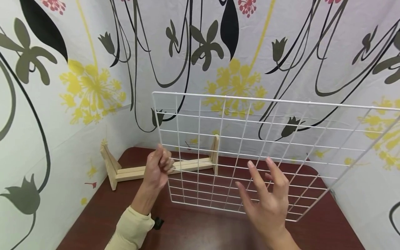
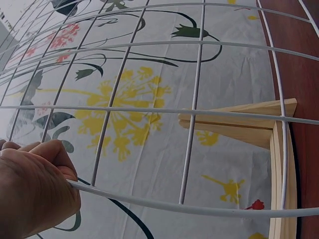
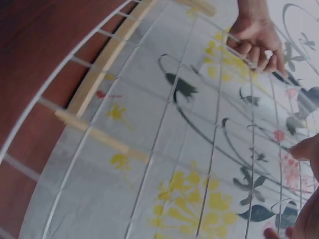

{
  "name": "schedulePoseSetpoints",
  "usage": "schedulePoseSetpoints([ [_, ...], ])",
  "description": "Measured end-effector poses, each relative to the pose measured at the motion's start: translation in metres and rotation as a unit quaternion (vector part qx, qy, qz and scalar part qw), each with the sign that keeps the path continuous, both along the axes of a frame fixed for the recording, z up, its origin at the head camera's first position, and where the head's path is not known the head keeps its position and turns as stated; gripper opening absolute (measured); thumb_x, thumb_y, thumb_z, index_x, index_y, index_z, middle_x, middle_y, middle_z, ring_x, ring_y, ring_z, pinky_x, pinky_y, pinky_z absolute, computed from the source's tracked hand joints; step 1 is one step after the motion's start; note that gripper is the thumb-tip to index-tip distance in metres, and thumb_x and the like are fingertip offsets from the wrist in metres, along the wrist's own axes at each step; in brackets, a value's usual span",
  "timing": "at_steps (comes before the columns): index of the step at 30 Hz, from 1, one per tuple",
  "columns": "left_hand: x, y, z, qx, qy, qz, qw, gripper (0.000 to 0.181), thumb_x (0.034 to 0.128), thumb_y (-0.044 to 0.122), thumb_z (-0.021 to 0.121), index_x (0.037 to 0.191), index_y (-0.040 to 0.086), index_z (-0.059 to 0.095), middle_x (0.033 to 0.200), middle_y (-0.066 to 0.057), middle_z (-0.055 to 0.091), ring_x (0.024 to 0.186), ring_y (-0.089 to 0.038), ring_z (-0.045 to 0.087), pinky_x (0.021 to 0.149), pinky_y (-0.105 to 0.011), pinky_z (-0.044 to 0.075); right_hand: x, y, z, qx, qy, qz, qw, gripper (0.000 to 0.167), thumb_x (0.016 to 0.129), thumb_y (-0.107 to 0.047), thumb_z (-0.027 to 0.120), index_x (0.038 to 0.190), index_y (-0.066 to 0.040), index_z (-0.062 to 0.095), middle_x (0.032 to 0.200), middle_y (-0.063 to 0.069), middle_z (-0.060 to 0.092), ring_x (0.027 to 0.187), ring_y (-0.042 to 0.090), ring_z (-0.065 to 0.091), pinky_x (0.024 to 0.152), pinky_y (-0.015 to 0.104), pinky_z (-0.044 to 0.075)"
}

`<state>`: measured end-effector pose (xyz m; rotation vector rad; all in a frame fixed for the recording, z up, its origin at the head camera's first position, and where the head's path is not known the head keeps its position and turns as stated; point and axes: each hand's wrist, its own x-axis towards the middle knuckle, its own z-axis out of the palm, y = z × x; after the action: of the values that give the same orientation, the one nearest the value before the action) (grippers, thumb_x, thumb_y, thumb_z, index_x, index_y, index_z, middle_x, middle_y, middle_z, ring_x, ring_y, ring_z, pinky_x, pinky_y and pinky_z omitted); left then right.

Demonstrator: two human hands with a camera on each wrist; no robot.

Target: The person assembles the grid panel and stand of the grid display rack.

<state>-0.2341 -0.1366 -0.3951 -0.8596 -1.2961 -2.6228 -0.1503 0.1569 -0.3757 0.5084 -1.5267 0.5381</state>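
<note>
A white wire grid panel (image 1: 200, 131) is held up at a tilt above the table. My left hand (image 1: 156, 166) grips its left edge, and in the left wrist view the fingers of that hand (image 2: 40, 184) curl round the edge wire (image 2: 149, 201). On the near side of the grid my right hand (image 1: 268, 201) has its fingers spread; whether they touch the wires I cannot tell. The right wrist view shows part of this hand (image 3: 306, 199) at the right edge, with the left hand (image 3: 256, 42) at the top.
Behind the grid, a light wooden frame (image 1: 131, 173) with two upright end pieces rests on the dark red table (image 1: 193, 225). A patterned cloth (image 1: 175, 74) hangs round the back and sides. A small black object (image 1: 158, 223) is beside the left wrist.
</note>
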Motion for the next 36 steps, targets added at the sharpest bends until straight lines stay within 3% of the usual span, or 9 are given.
schedulePoseSetpoints([
  [7, 0.001, 0.0, -0.001, -0.003, 0.005, 0.0, 1.0, 0.057, 0.1089, 0.053, 0.051, 0.067, 0.017, 0.035, 0.061, 0.002, 0.021, 0.05, -0.014, 0.011, 0.047, -0.033, 0.003, -0.005, -0.015, 0.006, 0.027, -0.044, -0.003, 0.9986, 0.041, 0.104, -0.038, 0.067, 0.13, -0.008, 0.074, 0.154, 0.027, 0.05, 0.132, 0.049, 0.053, 0.126, 0.036, 0.036],
  [10, 0.002, 0.002, -0.001, -0.001, 0.005, -0.004, 1.0, 0.057, 0.1087, 0.053, 0.052, 0.067, 0.017, 0.036, 0.062, 0.001, 0.02, 0.051, -0.015, 0.011, 0.047, -0.032, 0.004, -0.01, -0.019, 0.005, 0.032, -0.055, -0.002, 0.998, 0.038, 0.105, -0.035, 0.065, 0.132, -0.008, 0.073, 0.156, 0.027, 0.048, 0.129, 0.049, 0.054, 0.119, 0.033, 0.04],
  [13, 0.004, 0.003, -0.001, 0.0, 0.002, -0.008, 1.0, 0.057, 0.1079, 0.053, 0.053, 0.067, 0.017, 0.037, 0.062, 0.001, 0.021, 0.051, -0.015, 0.012, 0.047, -0.033, 0.005, -0.013, -0.022, 0.003, 0.032, -0.068, 0.0, 0.9972, 0.036, 0.107, -0.032, 0.062, 0.132, -0.008, 0.072, 0.154, 0.028, 0.05, 0.12, 0.05, 0.055, 0.105, 0.037, 0.043],
  [18, 0.006, 0.004, -0.002, 0.0, 0.004, -0.007, 1.0, 0.056, 0.1084, 0.053, 0.052, 0.068, 0.017, 0.037, 0.062, 0.002, 0.021, 0.051, -0.015, 0.012, 0.047, -0.033, 0.005, -0.019, -0.023, -0.002, 0.016, -0.075, 0.001, 0.9971, 0.034, 0.104, -0.023, 0.065, 0.134, -0.007, 0.071, 0.145, 0.028, 0.057, 0.115, 0.049, 0.056, 0.1, 0.041, 0.045],
  [27, 0.006, 0.003, -0.009, -0.002, 0.025, -0.024, 0.9994, 0.056, 0.1108, 0.05, 0.048, 0.069, 0.015, 0.037, 0.063, 0.002, 0.021, 0.051, -0.014, 0.013, 0.047, -0.033, 0.005, -0.028, -0.018, -0.008, -0.006, -0.082, -0.017, 0.9964, 0.031, 0.105, -0.029, 0.064, 0.13, -0.013, 0.075, 0.134, 0.025, 0.06, 0.086, 0.034, 0.059, 0.069, 0.032, 0.043],
  [32, 0.007, 0.002, -0.014, -0.01, 0.041, -0.042, 0.9982, 0.054, 0.114, 0.045, 0.041, 0.071, 0.012, 0.035, 0.064, 0.002, 0.021, 0.051, -0.016, 0.013, 0.047, -0.034, 0.005, -0.029, -0.018, -0.012, -0.025, -0.086, -0.021, 0.9958, 0.031, 0.096, -0.019, 0.07, 0.126, -0.015, 0.077, 0.129, 0.024, 0.061, 0.085, 0.033, 0.062, 0.066, 0.031, 0.041],
  [36, 0.009, 0.001, -0.015, -0.022, 0.056, -0.037, 0.9975, 0.054, 0.1155, 0.042, 0.037, 0.072, 0.01, 0.037, 0.063, 0.003, 0.023, 0.051, -0.016, 0.016, 0.046, -0.036, 0.007, -0.032, -0.02, -0.014, -0.041, -0.083, -0.021, 0.9955, 0.033, 0.089, -0.015, 0.073, 0.122, -0.015, 0.078, 0.124, 0.023, 0.062, 0.085, 0.032, 0.063, 0.067, 0.031, 0.041],
])
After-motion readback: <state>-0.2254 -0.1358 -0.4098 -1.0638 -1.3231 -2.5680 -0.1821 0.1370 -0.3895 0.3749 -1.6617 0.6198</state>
